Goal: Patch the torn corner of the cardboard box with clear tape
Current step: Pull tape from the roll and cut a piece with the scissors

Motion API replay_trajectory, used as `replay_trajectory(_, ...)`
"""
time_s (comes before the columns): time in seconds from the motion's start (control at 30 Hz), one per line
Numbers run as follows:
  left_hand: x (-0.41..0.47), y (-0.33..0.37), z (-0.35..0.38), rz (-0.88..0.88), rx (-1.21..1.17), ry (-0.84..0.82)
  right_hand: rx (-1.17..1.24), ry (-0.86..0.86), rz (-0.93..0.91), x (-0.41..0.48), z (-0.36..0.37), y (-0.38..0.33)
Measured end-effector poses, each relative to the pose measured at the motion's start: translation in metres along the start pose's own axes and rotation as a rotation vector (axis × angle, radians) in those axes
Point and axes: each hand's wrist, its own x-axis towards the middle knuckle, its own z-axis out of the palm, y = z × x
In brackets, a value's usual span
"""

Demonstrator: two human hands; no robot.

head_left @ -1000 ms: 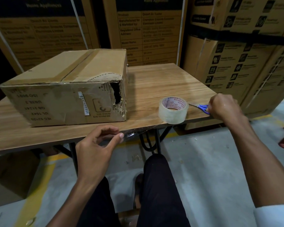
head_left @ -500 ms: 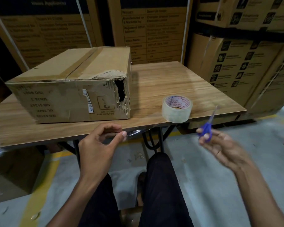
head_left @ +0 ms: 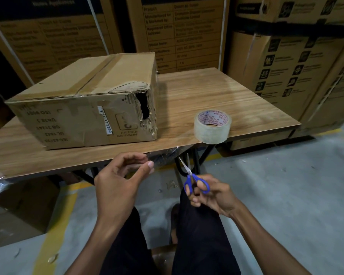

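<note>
Cardboard box (head_left: 83,108): sits on the left part of the wooden table (head_left: 236,96), close to the near edge, print upside down on the face toward me.
Torn corner (head_left: 144,108): near right corner of the box; a dark ragged hole, frayed corrugation along the top edge and down the side.
Clear tape roll (head_left: 212,127): lies flat at the near edge of the table, right of the box and apart from it, red lettering on the core.
Tape strip (head_left: 165,158): a clear length runs from the near table edge down to my left fingers; its far end is hard to make out.
Left hand (head_left: 119,183): below the near edge, thumb and forefinger pinched together on the end of the strip, other fingers curled loosely.
Right hand (head_left: 213,195): below the table edge, right of the left hand; fingers closed through and around the blue handles.
Scissors (head_left: 193,179): blue-handled, blades slightly parted, tips pointing up toward the strip, not touching it as far as I can tell.
Stacked cartons (head_left: 286,66): printed boxes behind and right of the table.
</note>
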Motion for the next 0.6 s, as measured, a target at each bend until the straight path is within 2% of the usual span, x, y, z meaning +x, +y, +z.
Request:
replay_trajectory(0.4, 0.0, 0.002, 0.001, -0.051, -0.079, -0.004, -0.073, 0.0, -0.087, 0.026, -0.008, -0.019)
replay_trajectory(0.6, 0.002, 0.0, -0.001, -0.064, -0.087, 0.0, -0.118, 0.06, -0.121, 0.027, -0.009, -0.017)
